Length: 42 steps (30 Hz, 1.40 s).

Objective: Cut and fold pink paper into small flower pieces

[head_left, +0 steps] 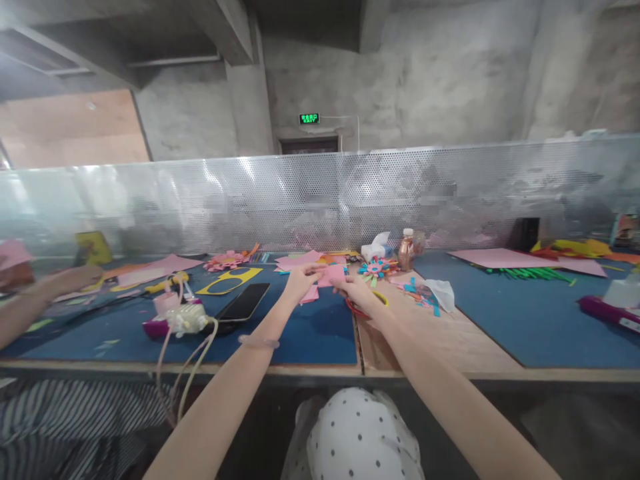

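Holding pink paper (334, 274) between them — left hand (301, 283) and right hand (356, 292), fingers pinched on its edges

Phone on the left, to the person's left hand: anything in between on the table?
No objects visible. In the head view, only bare blue mat shows between the phone and the left hand.

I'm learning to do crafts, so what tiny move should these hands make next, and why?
I'd probably lower the pink paper onto the blue mat. The left hand and right hand seem to hold it up between them, and the mat has a flat, bare patch just in front.
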{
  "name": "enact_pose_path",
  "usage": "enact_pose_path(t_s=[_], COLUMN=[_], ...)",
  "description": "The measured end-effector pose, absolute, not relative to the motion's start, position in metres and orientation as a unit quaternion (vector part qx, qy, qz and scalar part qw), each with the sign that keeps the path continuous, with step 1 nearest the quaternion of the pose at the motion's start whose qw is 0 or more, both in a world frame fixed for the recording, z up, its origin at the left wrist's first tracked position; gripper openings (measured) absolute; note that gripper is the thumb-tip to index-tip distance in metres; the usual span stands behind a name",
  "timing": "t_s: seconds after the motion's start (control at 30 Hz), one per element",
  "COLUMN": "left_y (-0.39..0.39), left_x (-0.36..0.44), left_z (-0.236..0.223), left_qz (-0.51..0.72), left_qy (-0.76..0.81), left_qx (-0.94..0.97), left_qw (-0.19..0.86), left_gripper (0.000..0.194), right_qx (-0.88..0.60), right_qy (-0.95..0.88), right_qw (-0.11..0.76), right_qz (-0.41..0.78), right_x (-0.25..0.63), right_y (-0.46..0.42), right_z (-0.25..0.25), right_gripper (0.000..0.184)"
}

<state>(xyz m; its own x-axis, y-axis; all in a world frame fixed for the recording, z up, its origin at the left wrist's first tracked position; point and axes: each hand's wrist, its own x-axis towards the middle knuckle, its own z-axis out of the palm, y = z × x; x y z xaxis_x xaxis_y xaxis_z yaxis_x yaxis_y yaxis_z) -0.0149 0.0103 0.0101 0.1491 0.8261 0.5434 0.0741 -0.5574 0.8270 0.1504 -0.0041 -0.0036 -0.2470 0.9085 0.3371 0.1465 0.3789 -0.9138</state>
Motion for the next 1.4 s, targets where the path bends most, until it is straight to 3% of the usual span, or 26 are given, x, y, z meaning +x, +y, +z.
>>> enact_pose_path(t_s=[0.17, 0.3, 0.47, 0.73, 1.0, 1.4], left_y=[0.012, 0.015, 0.008, -0.008, -0.005, -0.006], left_x=[-0.018, -0.017, -0.015, -0.014, -0.017, -0.020], left_z=[0.009, 0.006, 0.004, 0.010, 0.008, 0.014], left_qz=[0.548, 0.546, 0.415, 0.385, 0.340, 0.371], left_qy=[0.339, 0.326, 0.356, 0.356, 0.349, 0.379], left_qx=[0.690, 0.669, 0.663, 0.698, 0.687, 0.692], left_qw=[0.330, 0.385, 0.511, 0.488, 0.540, 0.491], left_gripper=[0.035, 0.054, 0.037, 0.030, 0.027, 0.028], right_qx=[-0.373, -0.347, -0.336, -0.344, -0.334, -0.313], right_qy=[-0.677, -0.664, -0.660, -0.664, -0.676, -0.661], right_qw=[0.434, 0.434, 0.456, 0.447, 0.437, 0.417], right_qz=[0.463, 0.500, 0.495, 0.492, 0.490, 0.540], right_x=[0.158, 0.159, 0.157, 0.153, 0.153, 0.157], right_y=[-0.007, -0.008, -0.014, -0.021, -0.019, -0.014], right_z=[0.001, 0.001, 0.003, 0.006, 0.004, 0.004], right_gripper=[0.032, 0.030, 0.028, 0.022, 0.021, 0.024])
